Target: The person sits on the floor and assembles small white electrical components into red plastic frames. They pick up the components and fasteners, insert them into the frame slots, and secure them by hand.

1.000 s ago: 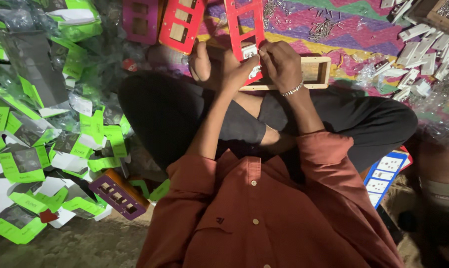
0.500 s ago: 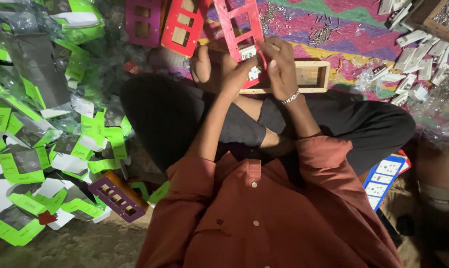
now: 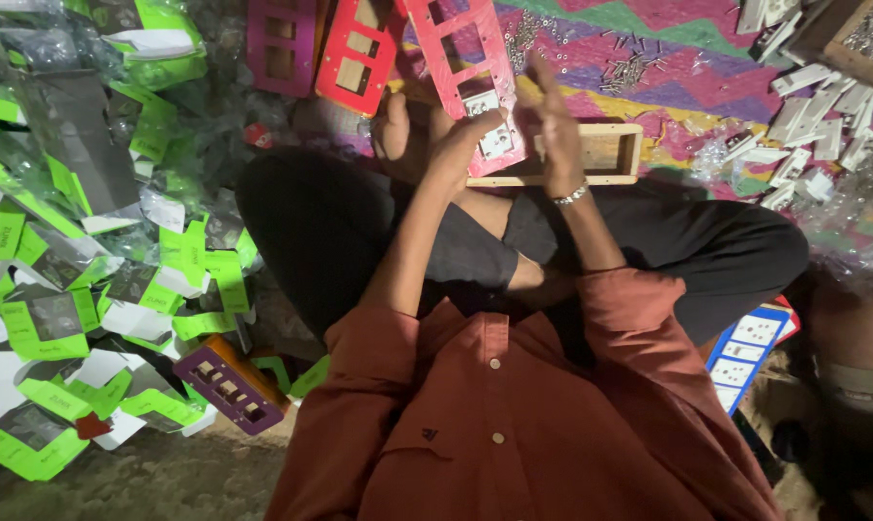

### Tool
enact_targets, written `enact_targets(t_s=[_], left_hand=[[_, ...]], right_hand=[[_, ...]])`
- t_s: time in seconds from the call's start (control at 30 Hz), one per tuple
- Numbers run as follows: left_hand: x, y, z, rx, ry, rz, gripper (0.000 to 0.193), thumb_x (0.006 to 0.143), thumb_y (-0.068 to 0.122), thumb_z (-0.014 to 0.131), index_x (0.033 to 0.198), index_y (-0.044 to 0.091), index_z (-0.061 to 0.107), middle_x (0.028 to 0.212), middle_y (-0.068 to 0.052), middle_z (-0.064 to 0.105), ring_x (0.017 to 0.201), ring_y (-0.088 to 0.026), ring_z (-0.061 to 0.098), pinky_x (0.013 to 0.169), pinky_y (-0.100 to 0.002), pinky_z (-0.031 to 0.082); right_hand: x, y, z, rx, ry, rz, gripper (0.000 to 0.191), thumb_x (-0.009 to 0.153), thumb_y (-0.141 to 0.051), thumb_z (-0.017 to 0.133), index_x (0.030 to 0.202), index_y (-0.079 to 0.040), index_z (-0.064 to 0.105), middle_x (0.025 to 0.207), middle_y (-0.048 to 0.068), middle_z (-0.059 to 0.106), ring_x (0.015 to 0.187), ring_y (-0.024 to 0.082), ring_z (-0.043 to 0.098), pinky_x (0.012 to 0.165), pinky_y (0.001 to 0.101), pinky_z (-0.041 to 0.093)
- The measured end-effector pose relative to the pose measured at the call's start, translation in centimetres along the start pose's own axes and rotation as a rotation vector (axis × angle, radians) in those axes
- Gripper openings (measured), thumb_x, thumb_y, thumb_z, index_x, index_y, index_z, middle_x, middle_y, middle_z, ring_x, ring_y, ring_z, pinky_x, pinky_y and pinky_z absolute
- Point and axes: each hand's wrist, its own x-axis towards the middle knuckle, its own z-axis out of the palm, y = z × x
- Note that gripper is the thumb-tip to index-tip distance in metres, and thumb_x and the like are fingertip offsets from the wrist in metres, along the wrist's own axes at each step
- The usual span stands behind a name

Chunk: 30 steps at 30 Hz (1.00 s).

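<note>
Left hand (image 3: 453, 145): fingers curled on the lower edge of the red switch plate (image 3: 465, 72), thumb against the white switch (image 3: 490, 135) seated in its bottom opening; pinching plate and switch together.
Right hand (image 3: 552, 130): fingers straight and pressed together, palm flat against the right edge of the plate; steadies it rather than gripping it.
Red switch plate: held tilted above the lap, over the left end of the wooden frame (image 3: 591, 154) that lies on the patterned mat (image 3: 668, 68).
Upper openings: unfilled, as far as can be seen.
Nearby: second red plate (image 3: 359, 53) and a pink plate (image 3: 280, 43) on the mat's far side; loose screws (image 3: 629, 69) on the mat; white switches (image 3: 803, 106) piled towards the right edge; green packaging (image 3: 60, 289) heaped on the floor at the left.
Risk, slip: the flat right hand gives no real grip; a hard push by the thumb could twist the plate out.
Risk, seating: uneven pressure may leave the switch crooked.
Risk, parts: a dropped switch could vanish among the litter.
</note>
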Motion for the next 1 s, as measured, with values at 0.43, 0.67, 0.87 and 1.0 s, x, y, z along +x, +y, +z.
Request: enact_targets(t_s=[0.43,0.67,0.87,1.0], left_hand=[[-1.1,0.8,0.5,0.464,-0.016,0.315,0.019,0.093,0.004,0.071,0.110,-0.002,0.071,0.096,-0.003,0.074,0.085,-0.010,0.068,0.076,-0.027,0.057],[-1.4,-0.9,1.2,0.931,0.072,0.515,0.014,0.095,0.008,0.071,0.104,-0.002,0.070,0.083,-0.015,0.071,0.078,-0.025,0.070,0.069,-0.038,0.055],[-2.1,-1.8,1.3,1.137,0.110,0.811,0.028,0.094,0.005,0.070,0.121,-0.001,0.065,0.100,-0.023,0.070,0.095,-0.043,0.069,0.078,-0.047,0.055],[-2.0,-2.2,1.6,1.183,0.074,0.974,0.036,0.094,0.001,0.069,0.129,0.000,0.058,0.112,-0.021,0.068,0.105,-0.042,0.068,0.087,-0.047,0.057]], right_hand=[[-0.1,-0.8,-1.0,-0.185,0.134,-0.046,0.019,0.101,-0.015,0.064,0.098,0.004,0.066,0.117,0.017,0.070,0.104,0.024,0.064,0.090,0.0361,0.052],[0.9,-4.0,1.1,-0.440,0.052,-0.058,0.009,0.099,-0.006,0.073,0.103,0.002,0.071,0.094,0.015,0.068,0.080,0.024,0.066,0.067,0.0315,0.052],[-0.9,-1.1,2.4,-0.213,0.175,0.086,0.015,0.109,-0.012,0.065,0.106,0.003,0.066,0.089,0.012,0.065,0.080,0.016,0.060,0.073,0.0355,0.052],[-1.3,2.2,1.9,-0.171,0.142,0.170,0.018,0.106,-0.013,0.057,0.104,-0.001,0.071,0.091,0.008,0.071,0.086,0.015,0.069,0.075,0.0327,0.054]])
